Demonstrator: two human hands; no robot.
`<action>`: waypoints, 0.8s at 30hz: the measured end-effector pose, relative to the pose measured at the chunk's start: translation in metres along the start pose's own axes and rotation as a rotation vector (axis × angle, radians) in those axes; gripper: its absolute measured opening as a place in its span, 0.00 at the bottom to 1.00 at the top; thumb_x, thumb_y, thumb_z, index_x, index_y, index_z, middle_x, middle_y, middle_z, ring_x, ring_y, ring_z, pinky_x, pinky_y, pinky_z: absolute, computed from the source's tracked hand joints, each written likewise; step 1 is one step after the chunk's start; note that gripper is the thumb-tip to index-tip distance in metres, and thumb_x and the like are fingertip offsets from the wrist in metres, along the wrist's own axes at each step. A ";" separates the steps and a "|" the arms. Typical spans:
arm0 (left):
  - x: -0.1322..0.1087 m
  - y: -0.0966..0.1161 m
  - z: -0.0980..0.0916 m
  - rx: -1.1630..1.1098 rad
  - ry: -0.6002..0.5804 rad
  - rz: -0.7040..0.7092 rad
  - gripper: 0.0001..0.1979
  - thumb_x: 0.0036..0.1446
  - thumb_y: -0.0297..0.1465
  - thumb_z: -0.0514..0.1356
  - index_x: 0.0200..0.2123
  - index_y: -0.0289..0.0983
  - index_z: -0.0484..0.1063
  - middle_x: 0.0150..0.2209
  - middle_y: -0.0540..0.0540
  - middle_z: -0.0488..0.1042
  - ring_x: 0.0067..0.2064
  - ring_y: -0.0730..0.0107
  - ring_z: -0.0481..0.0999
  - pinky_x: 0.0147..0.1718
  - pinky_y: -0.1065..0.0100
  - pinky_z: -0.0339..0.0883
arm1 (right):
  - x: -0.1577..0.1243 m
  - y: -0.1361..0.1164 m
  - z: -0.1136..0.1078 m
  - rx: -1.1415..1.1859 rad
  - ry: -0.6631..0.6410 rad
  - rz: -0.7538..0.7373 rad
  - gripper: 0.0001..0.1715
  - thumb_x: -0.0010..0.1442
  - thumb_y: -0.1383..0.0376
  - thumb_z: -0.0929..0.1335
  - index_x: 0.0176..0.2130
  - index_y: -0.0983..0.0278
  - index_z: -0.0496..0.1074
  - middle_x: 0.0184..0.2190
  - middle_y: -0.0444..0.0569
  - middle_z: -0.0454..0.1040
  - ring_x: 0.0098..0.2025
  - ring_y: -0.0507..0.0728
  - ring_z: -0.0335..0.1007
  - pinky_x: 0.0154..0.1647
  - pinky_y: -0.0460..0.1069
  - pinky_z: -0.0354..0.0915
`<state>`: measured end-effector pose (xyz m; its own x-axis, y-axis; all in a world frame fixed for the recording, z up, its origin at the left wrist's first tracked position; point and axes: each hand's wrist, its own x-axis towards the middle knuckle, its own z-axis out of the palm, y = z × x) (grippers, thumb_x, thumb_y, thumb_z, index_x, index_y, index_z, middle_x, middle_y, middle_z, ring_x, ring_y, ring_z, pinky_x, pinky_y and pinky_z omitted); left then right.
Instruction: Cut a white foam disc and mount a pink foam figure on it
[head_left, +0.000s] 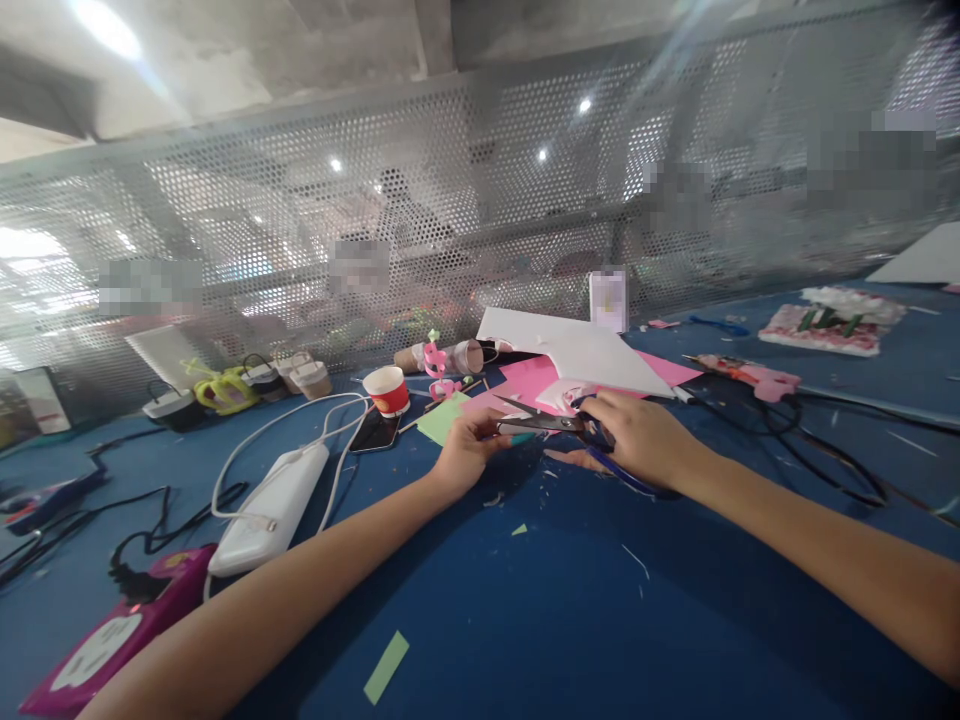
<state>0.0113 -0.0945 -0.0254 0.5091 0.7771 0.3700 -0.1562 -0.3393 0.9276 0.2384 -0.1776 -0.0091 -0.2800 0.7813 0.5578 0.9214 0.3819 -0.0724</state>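
Observation:
My right hand (pixel 637 435) grips a pair of scissors (pixel 544 423) with blue handles, the blades pointing left over the blue table (pixel 570 620). My left hand (pixel 466 450) is closed in a pinch on a small piece of material at the blade tips; I cannot make out what it is. Pink sheets (pixel 529 380) and a white foam board (pixel 577 350) lie just behind the hands, and a light green sheet (pixel 442 418) sits beside my left hand.
A red paper cup (pixel 387 390), a phone (pixel 375 432), a white power bank (pixel 271 506) with cable and a pink glue gun (pixel 750 376) lie around. Black cables trail at the right and left. Scraps litter the table. A perforated metal screen (pixel 480 200) stands behind.

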 end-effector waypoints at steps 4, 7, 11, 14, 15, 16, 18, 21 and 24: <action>0.000 -0.002 -0.001 0.040 -0.021 0.021 0.13 0.41 0.32 0.70 0.31 0.34 0.74 0.31 0.46 0.78 0.34 0.69 0.78 0.35 0.66 0.72 | 0.000 0.000 0.001 0.011 -0.007 -0.019 0.29 0.56 0.44 0.63 0.41 0.65 0.69 0.38 0.58 0.73 0.37 0.62 0.72 0.29 0.51 0.62; -0.001 -0.001 -0.001 0.047 -0.037 0.029 0.12 0.41 0.32 0.70 0.30 0.34 0.74 0.31 0.46 0.78 0.34 0.69 0.78 0.36 0.66 0.73 | 0.000 -0.001 -0.001 -0.001 -0.006 -0.025 0.29 0.55 0.44 0.63 0.41 0.66 0.70 0.38 0.58 0.74 0.36 0.62 0.72 0.28 0.51 0.61; 0.000 0.001 0.000 0.001 -0.041 0.008 0.14 0.38 0.33 0.71 0.30 0.34 0.75 0.31 0.46 0.79 0.34 0.68 0.78 0.36 0.66 0.73 | 0.001 -0.003 -0.004 -0.009 -0.011 -0.019 0.28 0.54 0.43 0.64 0.38 0.64 0.71 0.34 0.54 0.74 0.32 0.59 0.71 0.26 0.50 0.59; 0.000 0.001 0.000 -0.025 -0.034 -0.016 0.15 0.36 0.32 0.72 0.31 0.35 0.76 0.31 0.47 0.79 0.33 0.69 0.78 0.36 0.68 0.72 | 0.001 -0.003 -0.006 -0.019 -0.014 -0.015 0.27 0.54 0.43 0.64 0.37 0.63 0.71 0.33 0.53 0.74 0.31 0.59 0.71 0.26 0.49 0.58; 0.000 0.002 0.000 -0.030 -0.035 -0.019 0.15 0.36 0.32 0.72 0.31 0.35 0.76 0.31 0.47 0.79 0.33 0.69 0.78 0.36 0.68 0.72 | 0.002 -0.003 -0.006 -0.021 -0.013 -0.017 0.27 0.54 0.43 0.64 0.37 0.63 0.70 0.32 0.53 0.74 0.31 0.59 0.71 0.25 0.49 0.57; 0.000 0.002 0.000 -0.030 -0.036 -0.022 0.15 0.36 0.32 0.72 0.30 0.35 0.76 0.30 0.47 0.79 0.33 0.70 0.78 0.36 0.68 0.72 | 0.002 -0.003 -0.006 -0.021 -0.017 -0.020 0.27 0.53 0.43 0.64 0.37 0.63 0.70 0.32 0.52 0.74 0.30 0.59 0.71 0.25 0.49 0.57; -0.001 0.003 0.000 -0.021 -0.036 -0.027 0.13 0.37 0.32 0.72 0.28 0.34 0.76 0.28 0.48 0.78 0.32 0.69 0.77 0.37 0.67 0.72 | 0.002 -0.003 -0.006 -0.015 -0.041 -0.021 0.25 0.53 0.44 0.64 0.33 0.63 0.70 0.28 0.52 0.74 0.28 0.59 0.70 0.24 0.49 0.55; -0.002 0.005 0.001 -0.025 -0.033 -0.050 0.13 0.38 0.32 0.71 0.29 0.34 0.75 0.29 0.47 0.78 0.34 0.68 0.78 0.39 0.65 0.71 | 0.003 -0.003 -0.005 -0.009 -0.076 0.029 0.24 0.54 0.44 0.64 0.30 0.63 0.69 0.24 0.51 0.73 0.26 0.59 0.69 0.22 0.49 0.52; -0.001 0.004 0.002 -0.073 -0.008 -0.073 0.18 0.36 0.31 0.72 0.34 0.34 0.75 0.34 0.45 0.79 0.38 0.65 0.78 0.43 0.63 0.70 | 0.004 -0.001 -0.006 0.055 -0.027 0.138 0.26 0.54 0.43 0.64 0.33 0.63 0.70 0.25 0.52 0.74 0.26 0.59 0.69 0.22 0.49 0.53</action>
<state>0.0124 -0.0978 -0.0217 0.5284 0.7938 0.3013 -0.1796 -0.2423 0.9534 0.2384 -0.1777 -0.0015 -0.1592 0.8409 0.5173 0.9357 0.2955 -0.1925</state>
